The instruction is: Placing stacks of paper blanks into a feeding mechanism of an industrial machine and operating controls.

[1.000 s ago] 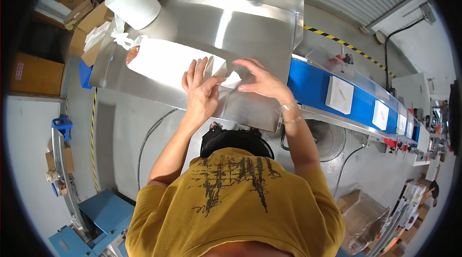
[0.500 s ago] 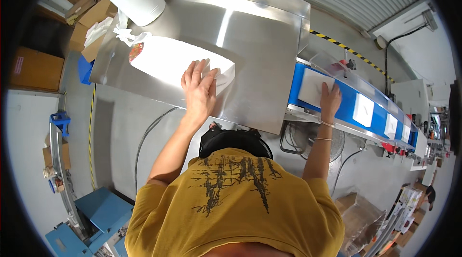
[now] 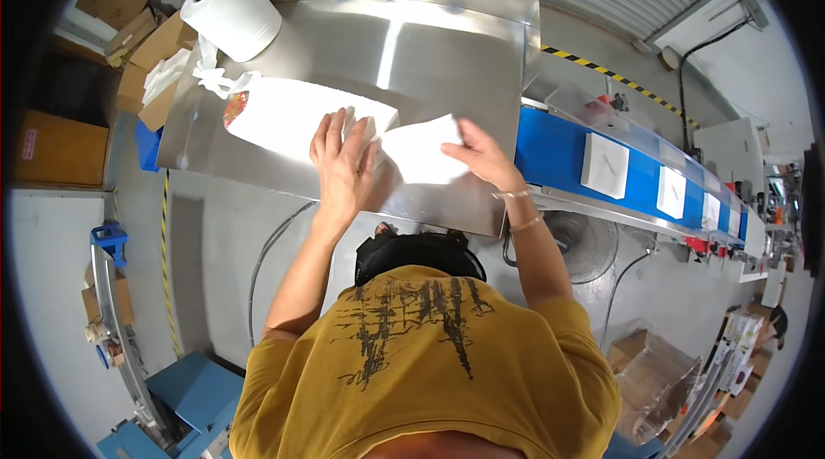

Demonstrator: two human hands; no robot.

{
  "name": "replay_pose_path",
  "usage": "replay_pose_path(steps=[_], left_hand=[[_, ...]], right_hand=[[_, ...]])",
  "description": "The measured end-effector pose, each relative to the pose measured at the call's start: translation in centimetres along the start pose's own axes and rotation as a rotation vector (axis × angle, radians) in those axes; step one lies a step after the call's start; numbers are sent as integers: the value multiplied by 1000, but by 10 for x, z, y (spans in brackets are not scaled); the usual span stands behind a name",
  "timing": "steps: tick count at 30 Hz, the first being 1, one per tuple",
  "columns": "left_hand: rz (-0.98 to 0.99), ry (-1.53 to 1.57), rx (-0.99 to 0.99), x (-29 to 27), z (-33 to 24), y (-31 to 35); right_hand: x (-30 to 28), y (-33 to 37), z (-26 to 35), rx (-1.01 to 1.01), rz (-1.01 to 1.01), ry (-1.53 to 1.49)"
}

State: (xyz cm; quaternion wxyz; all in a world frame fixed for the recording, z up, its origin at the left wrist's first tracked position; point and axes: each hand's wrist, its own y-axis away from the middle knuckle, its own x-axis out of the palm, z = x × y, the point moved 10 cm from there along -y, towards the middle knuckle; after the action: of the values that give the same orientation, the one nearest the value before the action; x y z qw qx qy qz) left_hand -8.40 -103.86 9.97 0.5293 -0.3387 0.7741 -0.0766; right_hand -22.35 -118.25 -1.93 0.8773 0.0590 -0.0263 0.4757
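Note:
A long row of thin white packets (image 3: 301, 115) stands packed together on the steel table (image 3: 447, 64), with a bit of red pattern at its far left end. My left hand (image 3: 339, 158) rests against the row's right end, fingers spread over the top edge. In my right hand (image 3: 483, 154), pinched at its right edge between thumb and fingers, is a flat white packet (image 3: 421, 152). It is held over the table just right of the row, its left edge close to my left fingertips.
On the right, a blue conveyor belt (image 3: 554, 145) carries several white packets (image 3: 605, 165) under a clear cover. A big white paper roll (image 3: 236, 16) stands at the table's far left corner. Cardboard boxes (image 3: 146, 76) sit beyond the left edge; a floor fan (image 3: 584, 244) is below the belt.
My right hand has lifted a white packet off the belt and brought it left over the table. The other packets on the belt have moved nearer the table. My left hand stays at the row's end.

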Motion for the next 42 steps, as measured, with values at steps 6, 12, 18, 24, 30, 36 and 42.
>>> replay_pose_path(steps=[6, 12, 18, 24, 30, 36, 42], left_hand=[[40, 38, 10, 4, 6, 2], [44, 50, 7, 5, 2, 1], [157, 60, 50, 6, -10, -4], [31, -39, -2, -2, 15, -7], [14, 15, 17, -3, 16, -5], [45, 42, 1, 0, 13, -5], [161, 54, 103, 3, 4, -7]], right_hand=[[-199, 108, -18, 165, -922, 592], [-148, 101, 67, -77, -1013, 1313], [36, -23, 48, -158, 94, 496], [-19, -1, -14, -59, -184, 1], [-207, 115, -13, 145, -1009, 680], [-149, 99, 66, -83, -1015, 1275], [58, -29, 51, -157, 117, 450]])
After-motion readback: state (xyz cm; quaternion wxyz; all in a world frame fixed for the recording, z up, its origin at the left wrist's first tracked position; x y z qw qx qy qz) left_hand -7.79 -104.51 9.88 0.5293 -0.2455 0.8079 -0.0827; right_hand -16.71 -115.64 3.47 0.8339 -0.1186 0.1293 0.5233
